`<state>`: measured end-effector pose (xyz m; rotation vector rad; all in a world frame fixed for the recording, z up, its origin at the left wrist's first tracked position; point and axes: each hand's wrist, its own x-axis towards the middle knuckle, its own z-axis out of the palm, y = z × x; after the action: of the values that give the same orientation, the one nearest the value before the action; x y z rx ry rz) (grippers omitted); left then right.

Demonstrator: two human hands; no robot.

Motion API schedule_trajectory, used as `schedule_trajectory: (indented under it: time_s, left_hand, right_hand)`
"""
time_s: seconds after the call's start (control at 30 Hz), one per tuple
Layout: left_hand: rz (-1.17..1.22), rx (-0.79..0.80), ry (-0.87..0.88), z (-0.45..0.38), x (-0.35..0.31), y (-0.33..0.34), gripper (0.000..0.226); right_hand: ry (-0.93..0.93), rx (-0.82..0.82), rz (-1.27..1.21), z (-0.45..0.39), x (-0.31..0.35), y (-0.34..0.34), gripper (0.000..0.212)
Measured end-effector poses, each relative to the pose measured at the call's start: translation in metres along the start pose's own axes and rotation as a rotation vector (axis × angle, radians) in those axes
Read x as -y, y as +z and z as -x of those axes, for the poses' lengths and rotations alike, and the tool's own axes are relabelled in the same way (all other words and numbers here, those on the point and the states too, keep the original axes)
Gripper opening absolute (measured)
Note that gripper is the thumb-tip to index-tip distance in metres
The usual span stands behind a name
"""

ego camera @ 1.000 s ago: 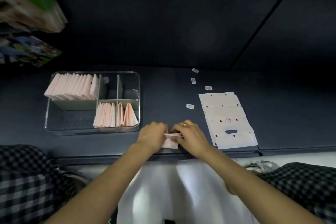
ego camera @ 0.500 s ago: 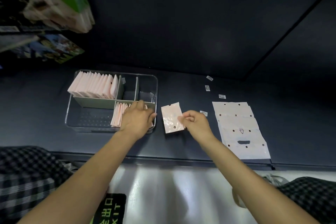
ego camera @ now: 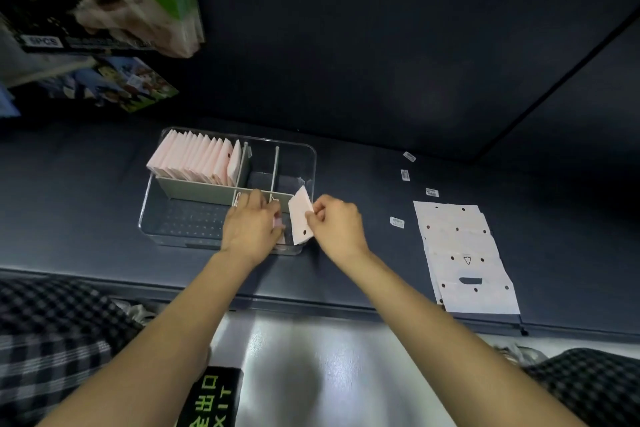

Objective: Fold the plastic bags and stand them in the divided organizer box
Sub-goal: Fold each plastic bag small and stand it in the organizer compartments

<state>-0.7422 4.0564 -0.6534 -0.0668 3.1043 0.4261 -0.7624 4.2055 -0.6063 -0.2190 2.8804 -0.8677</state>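
While right hand (ego camera: 337, 224) pinches it, folded bag (ego camera: 300, 215) stands near-upright, lengthwise.

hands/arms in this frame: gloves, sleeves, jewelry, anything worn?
Both forearms bare to the bottom of the frame: no sleeves, no gloves, no watch or wristband. Left hand shows no jewelry. Right hand has a faint glint that may be a ring, too small to confirm.
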Motion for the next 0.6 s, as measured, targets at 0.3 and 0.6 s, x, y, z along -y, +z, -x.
schedule_trajectory:
  time_s: [0.3,0.6]
  left_hand:
    - [0.159,-0.068,-0.032,0.009,0.003,0.005,0.032]
    - [0.344,-0.174,0.024,0.008,-0.001,0.009,0.021]
  right_hand:
    - [0.068,0.128,0.196,-0.012,0.027,0.03,0.015]
    - [0.04,0.266,0.128,-0.014,0.021,0.037,0.029]
